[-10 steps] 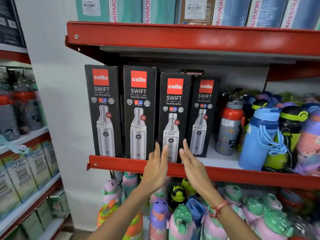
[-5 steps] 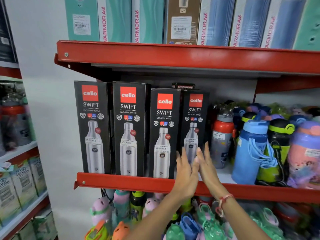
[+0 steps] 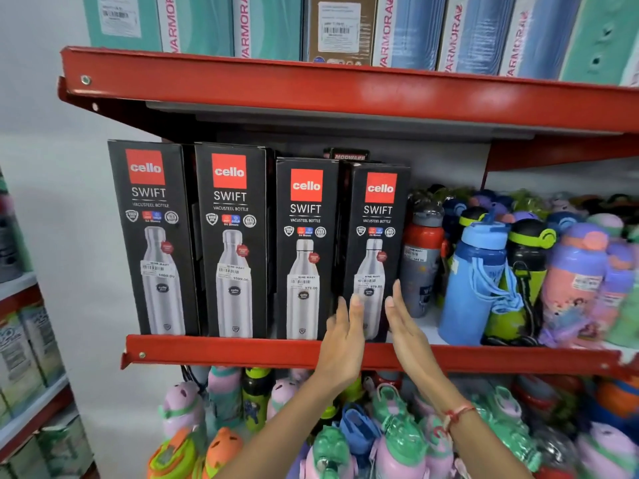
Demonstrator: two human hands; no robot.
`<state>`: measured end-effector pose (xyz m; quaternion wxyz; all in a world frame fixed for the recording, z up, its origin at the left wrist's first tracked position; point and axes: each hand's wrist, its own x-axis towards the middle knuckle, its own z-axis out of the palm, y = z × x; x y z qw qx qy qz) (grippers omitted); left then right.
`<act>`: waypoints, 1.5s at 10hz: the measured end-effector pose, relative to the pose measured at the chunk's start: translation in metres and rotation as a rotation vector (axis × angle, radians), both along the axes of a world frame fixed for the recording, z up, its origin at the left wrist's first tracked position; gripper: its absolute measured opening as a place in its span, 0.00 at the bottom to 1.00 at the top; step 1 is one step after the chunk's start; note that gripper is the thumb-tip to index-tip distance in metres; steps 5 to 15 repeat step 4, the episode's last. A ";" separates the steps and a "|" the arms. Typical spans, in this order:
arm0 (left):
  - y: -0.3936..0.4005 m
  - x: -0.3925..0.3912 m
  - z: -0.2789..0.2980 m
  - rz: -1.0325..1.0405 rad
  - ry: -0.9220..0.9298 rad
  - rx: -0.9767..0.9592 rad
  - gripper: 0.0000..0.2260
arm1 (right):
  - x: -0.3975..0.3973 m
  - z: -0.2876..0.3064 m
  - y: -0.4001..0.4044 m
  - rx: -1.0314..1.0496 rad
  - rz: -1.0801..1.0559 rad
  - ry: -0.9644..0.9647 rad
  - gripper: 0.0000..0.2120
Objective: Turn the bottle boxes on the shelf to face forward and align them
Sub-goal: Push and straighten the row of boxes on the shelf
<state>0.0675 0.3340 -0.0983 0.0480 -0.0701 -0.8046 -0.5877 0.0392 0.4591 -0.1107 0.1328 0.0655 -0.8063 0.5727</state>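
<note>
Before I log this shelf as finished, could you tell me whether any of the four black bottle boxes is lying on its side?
No, all four black bottle boxes stand upright on the red shelf, fronts facing forward.

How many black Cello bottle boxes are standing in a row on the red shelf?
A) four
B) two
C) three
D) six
A: four black Cello boxes stand side by side, the first box, the second box, the third box and the fourth box, which sits between the left hand and the right hand.
</note>
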 end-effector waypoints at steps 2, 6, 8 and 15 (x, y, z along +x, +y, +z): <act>-0.009 0.026 0.005 -0.062 -0.007 -0.081 0.41 | 0.030 0.002 -0.004 0.047 -0.030 0.018 0.23; -0.036 0.047 0.038 -0.044 0.179 -0.081 0.37 | 0.050 0.042 -0.020 0.161 -0.171 0.104 0.29; -0.036 0.047 0.038 -0.044 0.179 -0.081 0.37 | 0.050 0.042 -0.020 0.161 -0.171 0.104 0.29; -0.036 0.047 0.038 -0.044 0.179 -0.081 0.37 | 0.050 0.042 -0.020 0.161 -0.171 0.104 0.29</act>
